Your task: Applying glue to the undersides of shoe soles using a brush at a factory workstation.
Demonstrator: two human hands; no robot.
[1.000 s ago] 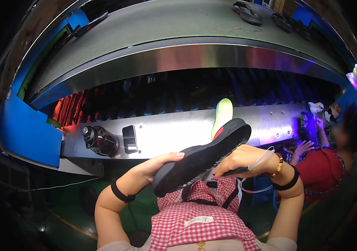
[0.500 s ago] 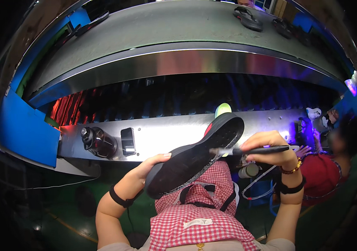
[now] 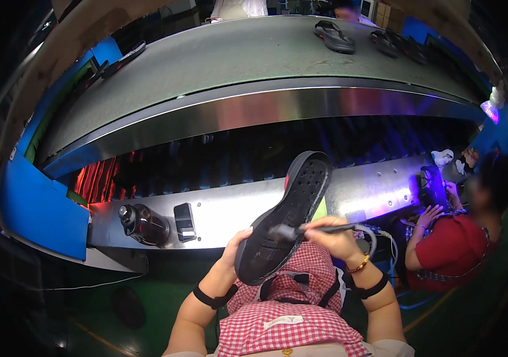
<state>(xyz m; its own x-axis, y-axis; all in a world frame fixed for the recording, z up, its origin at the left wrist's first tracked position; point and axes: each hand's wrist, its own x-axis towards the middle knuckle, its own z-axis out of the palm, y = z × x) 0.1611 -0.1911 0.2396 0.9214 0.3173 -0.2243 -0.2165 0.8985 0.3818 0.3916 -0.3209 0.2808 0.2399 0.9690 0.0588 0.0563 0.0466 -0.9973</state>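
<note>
A black shoe sole (image 3: 292, 199) is tilted in front of me, its toe-to-heel length slanting up to the right. Several small holes dot its upper end, and a red patch shows on its left side. My left hand (image 3: 234, 253) grips the lower left edge, thumb on the rim. Closed around the dark handle of a brush (image 3: 285, 232), my right hand (image 3: 338, 243) keeps the bristles against the sole's dark face, near its middle. A pale tube runs close to the handle's rear end; I cannot tell whether it joins the brush.
A metal ledge (image 3: 242, 208) bears a dark bottle (image 3: 144, 225) and a phone (image 3: 185, 222). Beyond it runs a grey-green conveyor belt (image 3: 224, 56) with flip-flops (image 3: 334, 37). A co-worker in a red top (image 3: 453, 250) works at the right under purple light.
The sole has turned more upright. My right hand with the brush has moved left and down, taking the bristles from the sole's right edge to its middle. My left hand shifted right.
</note>
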